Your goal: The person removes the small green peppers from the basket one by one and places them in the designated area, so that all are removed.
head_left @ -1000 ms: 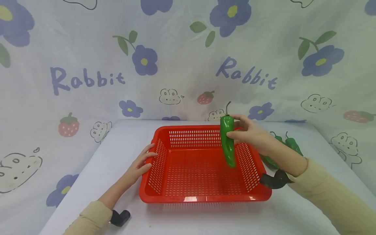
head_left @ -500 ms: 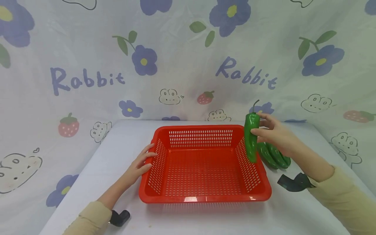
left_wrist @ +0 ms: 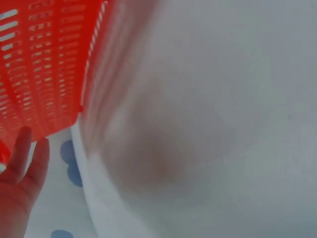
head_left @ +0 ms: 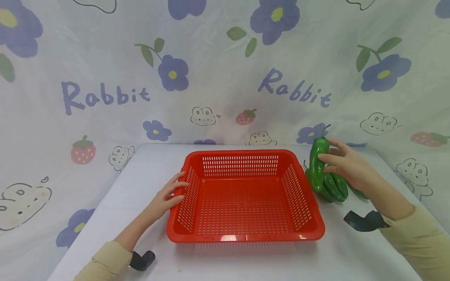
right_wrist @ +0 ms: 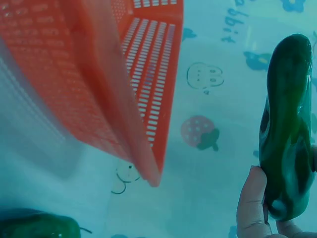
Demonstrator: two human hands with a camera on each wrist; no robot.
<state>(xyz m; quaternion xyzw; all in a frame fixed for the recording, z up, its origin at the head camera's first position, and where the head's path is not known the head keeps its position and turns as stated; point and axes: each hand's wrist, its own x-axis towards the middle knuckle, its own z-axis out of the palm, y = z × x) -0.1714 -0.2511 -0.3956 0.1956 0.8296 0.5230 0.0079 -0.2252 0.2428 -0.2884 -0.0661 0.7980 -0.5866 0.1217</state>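
Observation:
In the head view my right hand [head_left: 346, 162] pinches a long green pepper [head_left: 318, 164] near its stem end, thumb in front. That pepper hangs almost upright over the basket's right side, in front of other green peppers [head_left: 337, 187] lying on the table. The right wrist view shows the held pepper [right_wrist: 290, 129] large, between thumb and fingers. At the left, my left hand [head_left: 165, 197] rests with extended fingers on the rim of the red plastic basket [head_left: 246, 237]. In the left wrist view, part of my left hand [left_wrist: 22, 186] appears beside the basket wall [left_wrist: 44, 64].
A white cloth covers the table [head_left: 211, 261]. Behind it hangs a patterned curtain [head_left: 218, 70] with flowers and "Rabbit" lettering. Another pepper [right_wrist: 39, 225] lies at the lower left of the right wrist view. Black wrist straps [head_left: 365, 221] stick out from the sleeves.
My right hand has carried the pepper rightward, from above the basket's inside to beyond its right rim, by the other peppers. My left hand has stayed on the left rim.

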